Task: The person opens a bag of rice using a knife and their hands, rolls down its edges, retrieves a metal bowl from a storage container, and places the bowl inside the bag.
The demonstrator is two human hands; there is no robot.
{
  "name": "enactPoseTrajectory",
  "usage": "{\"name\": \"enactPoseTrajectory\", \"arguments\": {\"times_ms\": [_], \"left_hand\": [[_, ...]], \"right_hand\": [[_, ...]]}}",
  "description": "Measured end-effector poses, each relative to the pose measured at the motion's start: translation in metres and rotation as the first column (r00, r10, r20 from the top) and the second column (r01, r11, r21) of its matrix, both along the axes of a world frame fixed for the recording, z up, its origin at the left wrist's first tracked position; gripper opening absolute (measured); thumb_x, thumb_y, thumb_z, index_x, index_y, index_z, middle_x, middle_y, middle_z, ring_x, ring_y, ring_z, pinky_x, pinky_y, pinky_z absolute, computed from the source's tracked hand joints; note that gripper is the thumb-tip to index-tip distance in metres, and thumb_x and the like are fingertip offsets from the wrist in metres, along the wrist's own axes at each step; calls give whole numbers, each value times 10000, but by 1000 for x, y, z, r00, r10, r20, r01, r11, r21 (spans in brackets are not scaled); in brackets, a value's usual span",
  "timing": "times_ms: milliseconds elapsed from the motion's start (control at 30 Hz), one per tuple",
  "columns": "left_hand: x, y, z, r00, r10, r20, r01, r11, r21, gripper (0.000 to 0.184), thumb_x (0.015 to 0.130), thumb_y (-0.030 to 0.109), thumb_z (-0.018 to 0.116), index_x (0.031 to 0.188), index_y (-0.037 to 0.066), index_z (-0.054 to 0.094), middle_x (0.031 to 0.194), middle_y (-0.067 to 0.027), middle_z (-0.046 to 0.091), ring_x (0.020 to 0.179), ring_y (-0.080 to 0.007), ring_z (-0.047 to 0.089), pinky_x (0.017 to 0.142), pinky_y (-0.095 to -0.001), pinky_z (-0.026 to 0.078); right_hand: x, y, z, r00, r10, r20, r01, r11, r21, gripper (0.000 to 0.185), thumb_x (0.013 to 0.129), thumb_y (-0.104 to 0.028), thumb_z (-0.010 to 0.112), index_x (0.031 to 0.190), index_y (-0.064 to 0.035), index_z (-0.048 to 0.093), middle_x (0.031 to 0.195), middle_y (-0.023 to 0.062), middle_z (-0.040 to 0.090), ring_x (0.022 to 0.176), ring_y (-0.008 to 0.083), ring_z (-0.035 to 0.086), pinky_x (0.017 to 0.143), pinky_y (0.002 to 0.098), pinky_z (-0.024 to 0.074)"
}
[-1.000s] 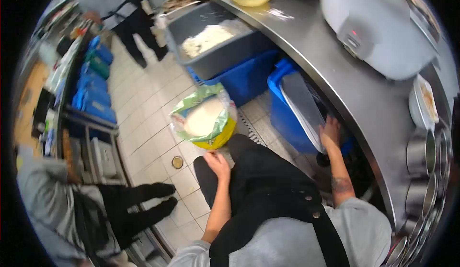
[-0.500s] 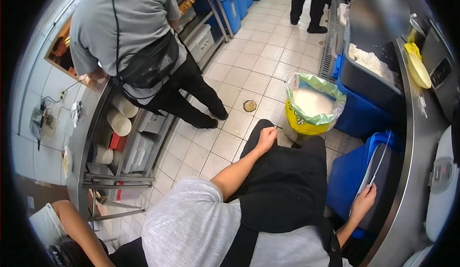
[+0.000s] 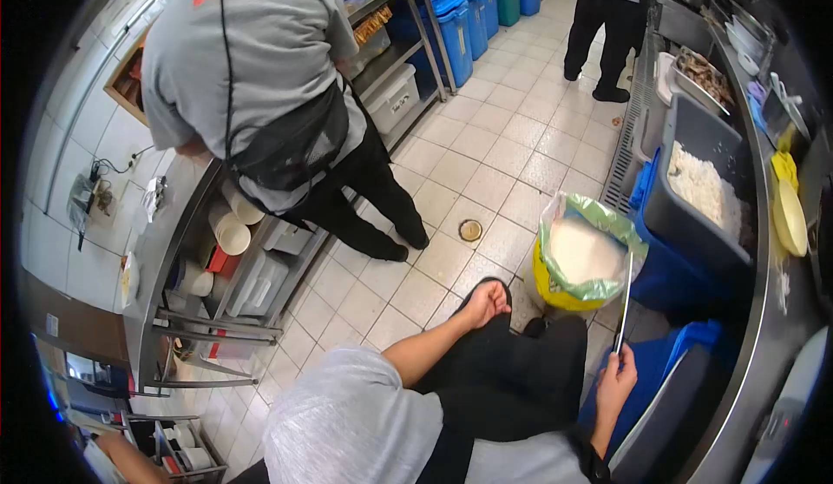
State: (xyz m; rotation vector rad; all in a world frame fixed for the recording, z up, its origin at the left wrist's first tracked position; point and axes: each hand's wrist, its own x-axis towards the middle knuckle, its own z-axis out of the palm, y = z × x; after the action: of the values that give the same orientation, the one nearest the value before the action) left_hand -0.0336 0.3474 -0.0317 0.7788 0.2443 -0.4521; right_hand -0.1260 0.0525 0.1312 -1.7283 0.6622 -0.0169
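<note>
Right hand [image 3: 615, 381] was at the right side, fingers closed round the dark handle of a long thin tool [image 3: 626, 297]. Tool stood tilted up and away from the wearer, pale blade at the far end. Looked like a knife, but it was near edge-on, so I can't be sure. Its upper end overlapped the right rim of the yellow and green bag [image 3: 552, 286] in view; couldn't tell if the two touched.

Bag sat upright on the tiled floor [image 3: 499, 176], just ahead of the wearer's knees, mouth spread wide, white contents [image 3: 587, 251] showing inside.

Left hand [image 3: 486, 304] was over the left knee, near the bag but apart from it. Fingers half curled and loose, palm turned up.

Blue bin [image 3: 657, 360] was beside the right hand, dark panel [image 3: 670, 414] leaning in it. Past the bag, grey tub [image 3: 685, 239] with white food [image 3: 694, 184] rested on a second blue container [image 3: 659, 280]. Steel counter [image 3: 764, 345] ran along the right, yellow bowl [image 3: 789, 219] on it.

Floor drain [image 3: 470, 230] was left of the bag. One co-worker [image 3: 269, 85] stood at the left bench, another [image 3: 603, 28] further off up the aisle.
</note>
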Motion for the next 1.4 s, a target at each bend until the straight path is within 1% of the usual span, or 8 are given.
{"name": "enactPoseTrajectory", "arguments": {"times_ms": [533, 600, 733, 800, 1000, 1133, 1300, 1400], "left_hand": [[56, 43, 23, 825, 102, -556, 77, 954, 289, 498, 919, 502, 333, 581, 138, 350, 523, -14, 312, 499, -185, 428, 653, -440, 497], [41, 80, 44, 779, 160, -606, 309, 743, 594, 525, 898, 488, 380, 610, 65, 495, 553, -90, 473, 541, -264, 534, 682, -453, 504], [-10, 170, 94, 797, -293, -528, 496, -183, 849, 508, 820, 451, 465, 778, -21, 650, 863, -238, 630, 772, -377, 618, 785, -424, 474], [-21, 202, 134, 794, -286, -537, 482, -243, 842, 462, 799, 421, 488, 798, -10, 656, 833, -242, 628, 803, -385, 613, 762, -440, 475], [-18, 217, 238, 839, 255, -481, 468, 116, 876, 405, 797, 371, 499, 719, 0, 644, 684, -196, 634, 665, -335, 636, 673, -416, 502], [-15, 222, 195, 838, -29, -545, 543, 139, 828, 332, 805, 299, 483, 734, 14, 637, 597, -136, 611, 545, -217, 618, 452, -329, 491], [70, 260, 181, 679, -502, -536, 526, -178, 832, 360, 766, 339, 517, 804, 6, 647, 753, -195, 643, 739, -357, 627, 645, -456, 484], [139, 284, 240, 961, -54, -272, 277, 122, 953, 302, 795, 299, 501, 783, 16, 606, 687, -170, 621, 653, -299, 611, 605, -416, 478]], "right_hand": [[195, 42, 50, 834, 552, 7, -488, 742, -459, 347, 714, 35, 545, 1061, 44, 541, 966, 248, 553, 901, 426, 539, 810, 434, 427], [205, 38, 64, 810, 586, -28, -525, 702, -481, 364, 695, 52, 533, 1059, 44, 540, 964, 254, 546, 903, 437, 530, 812, 437, 424], [225, 31, 87, 743, 657, -131, -604, 572, -556, 400, 688, 48, 519, 1088, 37, 525, 959, 264, 535, 909, 442, 521, 820, 458, 419], [241, 26, 90, 706, 679, -201, -655, 518, -550, 403, 687, 35, 530, 1090, 37, 522, 967, 268, 537, 913, 443, 520, 818, 473, 417], [301, 45, 110, 685, 704, -189, -668, 503, -548, 313, 709, 5, 568, 1016, 63, 559, 906, 284, 572, 877, 447, 549, 771, 480, 429], [335, 72, 85, 758, 606, -240, -624, 569, -536, 317, 738, -23, 587, 1047, 36, 559, 929, 269, 590, 906, 440, 552, 775, 482, 431], [362, 104, 73, 767, 538, -350, -637, 576, -512, 341, 758, -68, 596, 1077, 39, 540, 989, 272, 579, 925, 433, 551, 779, 479, 433], [393, 130, 66, 760, 599, -251, -623, 563, -543, 364, 745, -69, 606, 1081, 51, 535, 984, 282, 575, 944, 431, 546, 795, 468, 433]]}}
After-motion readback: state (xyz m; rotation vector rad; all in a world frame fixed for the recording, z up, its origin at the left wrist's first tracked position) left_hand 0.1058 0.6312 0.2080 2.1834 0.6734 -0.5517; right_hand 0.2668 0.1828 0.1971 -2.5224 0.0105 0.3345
